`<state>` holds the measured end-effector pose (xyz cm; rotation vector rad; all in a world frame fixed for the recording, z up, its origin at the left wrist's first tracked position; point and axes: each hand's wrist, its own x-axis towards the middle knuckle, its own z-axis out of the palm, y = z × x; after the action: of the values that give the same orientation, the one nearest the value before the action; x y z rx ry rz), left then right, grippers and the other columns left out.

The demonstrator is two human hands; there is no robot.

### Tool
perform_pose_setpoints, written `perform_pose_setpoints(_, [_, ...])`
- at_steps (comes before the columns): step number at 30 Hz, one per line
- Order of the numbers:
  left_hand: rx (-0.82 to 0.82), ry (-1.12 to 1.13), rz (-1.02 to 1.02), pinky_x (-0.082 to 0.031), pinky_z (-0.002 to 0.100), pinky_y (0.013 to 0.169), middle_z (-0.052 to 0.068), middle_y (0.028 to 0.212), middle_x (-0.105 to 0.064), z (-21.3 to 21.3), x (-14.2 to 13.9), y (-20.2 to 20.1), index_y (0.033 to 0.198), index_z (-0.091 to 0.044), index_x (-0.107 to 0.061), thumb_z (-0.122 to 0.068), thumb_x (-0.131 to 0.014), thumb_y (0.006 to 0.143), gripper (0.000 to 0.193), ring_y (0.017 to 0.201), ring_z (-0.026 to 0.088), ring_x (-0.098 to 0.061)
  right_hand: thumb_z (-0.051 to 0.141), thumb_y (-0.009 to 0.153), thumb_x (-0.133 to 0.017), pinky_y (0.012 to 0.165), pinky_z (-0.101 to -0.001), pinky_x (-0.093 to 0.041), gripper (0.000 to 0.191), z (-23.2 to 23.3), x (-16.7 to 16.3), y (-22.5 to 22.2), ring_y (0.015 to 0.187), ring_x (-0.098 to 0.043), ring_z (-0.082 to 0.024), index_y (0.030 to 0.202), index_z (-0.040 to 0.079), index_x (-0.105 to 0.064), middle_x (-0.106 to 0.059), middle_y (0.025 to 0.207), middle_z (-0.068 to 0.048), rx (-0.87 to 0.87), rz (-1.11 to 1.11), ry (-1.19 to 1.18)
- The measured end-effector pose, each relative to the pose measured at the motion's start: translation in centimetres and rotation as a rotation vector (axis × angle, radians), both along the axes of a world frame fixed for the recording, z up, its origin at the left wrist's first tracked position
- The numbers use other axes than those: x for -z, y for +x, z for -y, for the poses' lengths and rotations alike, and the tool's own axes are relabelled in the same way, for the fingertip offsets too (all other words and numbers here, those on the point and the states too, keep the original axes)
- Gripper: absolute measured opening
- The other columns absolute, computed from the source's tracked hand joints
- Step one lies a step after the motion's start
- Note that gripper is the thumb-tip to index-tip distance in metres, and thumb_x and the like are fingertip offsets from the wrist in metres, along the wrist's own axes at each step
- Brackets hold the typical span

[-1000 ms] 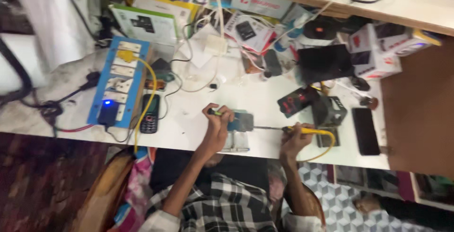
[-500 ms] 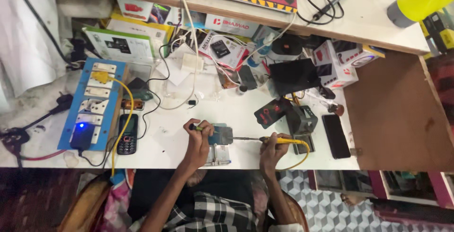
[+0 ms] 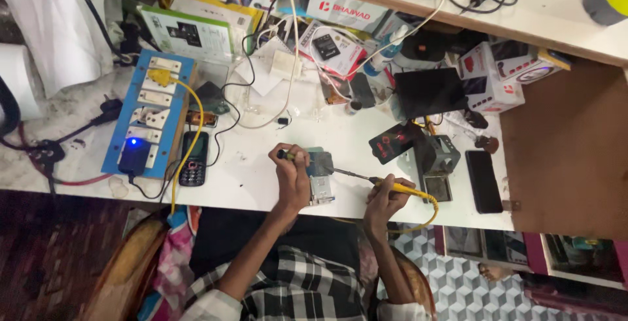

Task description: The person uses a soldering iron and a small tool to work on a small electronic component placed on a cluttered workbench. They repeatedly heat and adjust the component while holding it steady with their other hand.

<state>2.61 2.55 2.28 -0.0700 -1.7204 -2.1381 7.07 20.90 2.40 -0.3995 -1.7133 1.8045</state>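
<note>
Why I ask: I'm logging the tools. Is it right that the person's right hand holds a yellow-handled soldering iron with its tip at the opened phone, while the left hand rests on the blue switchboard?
Not quite. The head view shows the left hand on the opened phone, apart from the blue switchboard. The right hand does hold the yellow-handled soldering iron.

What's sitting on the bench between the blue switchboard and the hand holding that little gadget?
In the head view, a dark keypad phone lies beside the blue switchboard, with a yellow cable curving past it. From there to the left hand, only bare white benchtop shows.

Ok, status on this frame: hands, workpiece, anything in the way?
Left hand pins small device, gripping a small tool. Right hand holds yellow-handled soldering iron, tip at device. Nothing between.
</note>
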Motion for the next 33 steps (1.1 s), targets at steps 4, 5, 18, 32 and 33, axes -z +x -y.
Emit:
perform_pose_setpoints(4, [0.051,-0.075,-0.008,-0.046,0.034,0.081,0.007,0.085,-0.052,-0.1,-0.5,-2.0,0.119,-0.004,-0.030,-0.016,-0.043,0.111,0.019,0.079,0.017,-0.052,0.025,0.109,-0.055,0.041,-0.0216,-0.035,0.024,0.1,-1.0,-0.6,0.048,-0.043,-0.005,0.105,0.011,-0.037,-0.049,0.066,0.000,-0.019,-0.054,-0.034])
perform_pose_setpoints(5, [0.068,-0.104,0.009,-0.046,0.034,0.082,0.007,0.086,-0.052,0.1,-0.4,-2.6,0.119,-0.004,-0.031,-0.016,-0.044,0.111,0.019,0.080,0.017,-0.053,0.025,0.109,-0.056,0.042,-0.0220,-0.035,0.023,0.2,-0.9,-0.4,0.048,-0.043,-0.005,0.105,0.011,-0.037,-0.050,0.067,-0.001,-0.013,-0.052,-0.013])
perform_pose_setpoints(18, [0.219,0.166,-0.049,-0.043,0.031,0.083,0.004,0.088,-0.046,1.8,1.7,-5.0,0.128,-0.010,-0.027,-0.019,-0.044,0.113,0.025,0.081,0.013,-0.045,0.024,0.110,-0.057,0.044,-0.0225,-0.039,0.022,-1.0,1.7,-0.5,0.051,-0.045,-0.006,0.107,0.010,-0.041,-0.051,0.072,-0.001,-0.041,-0.066,0.026])
perform_pose_setpoints(32, [0.307,0.326,-0.041,-0.042,0.029,0.079,0.003,0.083,-0.045,2.0,2.0,-4.9,0.130,-0.011,-0.024,-0.021,-0.046,0.113,0.029,0.079,0.011,-0.041,0.020,0.108,-0.054,0.039,-0.0247,-0.037,0.018,-1.5,1.9,-1.7,0.044,-0.043,-0.009,0.105,0.012,-0.038,-0.045,0.065,-0.001,-0.061,-0.063,-0.180])
perform_pose_setpoints(33, [0.329,0.318,-0.011,-0.040,0.028,0.078,0.003,0.083,-0.046,2.1,2.0,-4.8,0.130,-0.011,-0.024,-0.022,-0.045,0.113,0.029,0.079,0.011,-0.041,0.020,0.109,-0.054,0.039,-0.0246,-0.036,0.019,-1.3,1.8,-1.4,0.043,-0.042,-0.009,0.104,0.012,-0.038,-0.044,0.063,-0.001,-0.056,-0.044,-0.184])
